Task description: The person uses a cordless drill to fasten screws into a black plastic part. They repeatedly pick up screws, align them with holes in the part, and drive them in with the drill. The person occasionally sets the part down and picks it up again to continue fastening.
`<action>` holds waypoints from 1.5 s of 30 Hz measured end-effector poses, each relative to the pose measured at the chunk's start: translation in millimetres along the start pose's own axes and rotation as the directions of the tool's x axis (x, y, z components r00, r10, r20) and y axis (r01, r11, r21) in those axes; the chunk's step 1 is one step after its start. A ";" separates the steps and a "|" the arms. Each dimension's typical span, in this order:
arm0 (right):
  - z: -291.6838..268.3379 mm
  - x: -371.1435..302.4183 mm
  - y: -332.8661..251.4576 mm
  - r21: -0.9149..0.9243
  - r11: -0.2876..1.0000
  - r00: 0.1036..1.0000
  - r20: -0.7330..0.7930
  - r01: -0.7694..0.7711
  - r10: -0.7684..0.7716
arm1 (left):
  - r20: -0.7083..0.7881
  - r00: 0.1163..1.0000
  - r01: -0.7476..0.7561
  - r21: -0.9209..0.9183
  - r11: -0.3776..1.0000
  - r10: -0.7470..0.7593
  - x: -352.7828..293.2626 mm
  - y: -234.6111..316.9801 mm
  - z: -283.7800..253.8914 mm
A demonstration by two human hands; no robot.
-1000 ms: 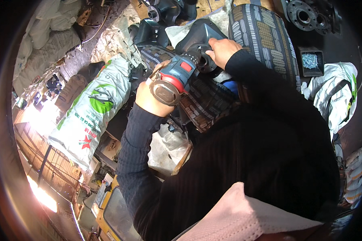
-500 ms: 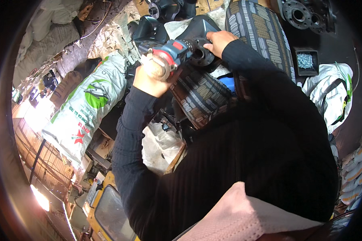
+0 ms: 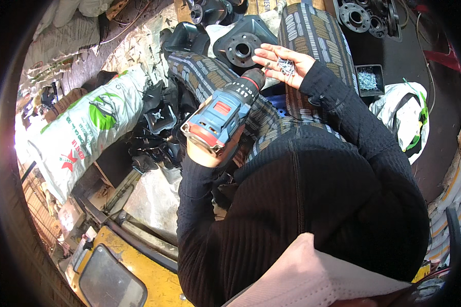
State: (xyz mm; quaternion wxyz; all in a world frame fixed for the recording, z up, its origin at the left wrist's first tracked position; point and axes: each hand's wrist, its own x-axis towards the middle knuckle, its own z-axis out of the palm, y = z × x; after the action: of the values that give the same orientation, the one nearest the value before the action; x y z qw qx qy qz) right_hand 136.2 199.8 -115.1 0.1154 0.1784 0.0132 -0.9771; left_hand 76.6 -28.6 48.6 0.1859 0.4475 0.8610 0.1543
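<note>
My left hand is closed around the grip of a blue and black cordless drill, its chuck pointing up and to the right. A black part with a round holed flange lies just beyond the chuck, above my knees. My right hand is turned palm up, fingers stretched out, cradling a small heap of silvery screws. Its fingertips are close to the drill's chuck, and whether a bit or screw sits there is hard to make out. Patterned trousers cover my legs on both sides.
A black box of screws stands right of my leg, beside a white bag. More black flanged parts lie at the upper right. Left are a white and green sack and black pieces; a yellow machine is lower left.
The drill has come back from the flange toward me. My right hand has left the black part and turned palm up, showing screws. The flange now faces up in full view.
</note>
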 end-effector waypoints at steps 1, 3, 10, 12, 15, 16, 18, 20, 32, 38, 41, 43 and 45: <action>0.4 -1.9 3.2 -0.005 1.000 0.998 -0.055 0.007 -0.007 | -0.012 1.000 -0.022 0.009 1.000 0.022 -4.0 0.9 3.2; -0.3 -4.2 7.4 0.028 0.999 0.997 -0.079 0.023 -0.021 | -0.028 0.998 -0.063 0.029 0.998 0.064 -9.2 2.1 7.2; -6.4 0.0 30.8 0.007 1.000 0.980 -0.200 0.021 -0.019 | -0.074 0.991 -0.105 0.034 0.994 0.107 -12.1 6.5 10.2; -7.4 0.7 33.7 0.015 1.000 0.985 -0.170 0.012 -0.010 | -0.049 0.992 -0.109 0.060 0.992 0.112 -10.3 5.3 10.6; -6.9 1.6 33.5 0.021 1.000 0.985 -0.172 0.006 -0.002 | -0.026 0.995 -0.096 0.070 0.993 0.098 -6.6 4.1 12.3; -6.2 1.5 34.2 0.046 0.999 0.986 -0.165 0.001 0.007 | -0.035 0.996 -0.083 0.058 0.995 0.085 -6.2 4.2 12.5; -4.3 2.0 33.9 0.057 0.998 0.984 -0.175 -0.008 0.018 | -0.038 0.999 0.015 -0.045 0.999 -0.016 -5.1 4.9 12.4; -2.4 2.0 33.8 0.047 0.999 0.978 -0.207 -0.016 0.026 | -0.037 0.999 -0.002 -0.049 0.999 0.000 -4.6 4.9 11.0; -7.5 19.9 44.3 -0.063 0.989 0.939 -0.326 -0.137 0.110 | -0.023 0.985 0.159 -0.284 0.946 -0.172 -15.3 -1.9 22.5; -22.0 24.3 50.7 -0.078 0.992 0.937 -0.342 -0.102 0.069 | -0.043 0.998 0.046 0.055 0.997 -0.044 -4.5 -18.8 14.8; -22.6 19.4 49.4 -0.169 0.975 0.903 -0.426 -0.147 0.062 | -0.001 0.999 -0.035 0.237 0.971 0.036 0.9 -29.0 5.4; -19.4 16.4 48.8 -0.173 0.968 0.895 -0.437 -0.179 0.088 | 0.005 0.999 0.035 0.126 0.991 -0.036 3.7 -35.4 2.6; -15.4 12.8 47.0 -0.217 0.956 0.890 -0.449 -0.197 0.081 | 0.061 0.993 0.092 0.081 0.992 -0.098 9.9 -42.5 4.8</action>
State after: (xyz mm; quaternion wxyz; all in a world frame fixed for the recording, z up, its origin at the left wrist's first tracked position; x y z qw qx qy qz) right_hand 140.7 152.4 -133.3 0.2019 0.3761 0.1520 -0.8914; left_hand 43.3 -43.3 24.2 0.2035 0.4176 0.8802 0.0971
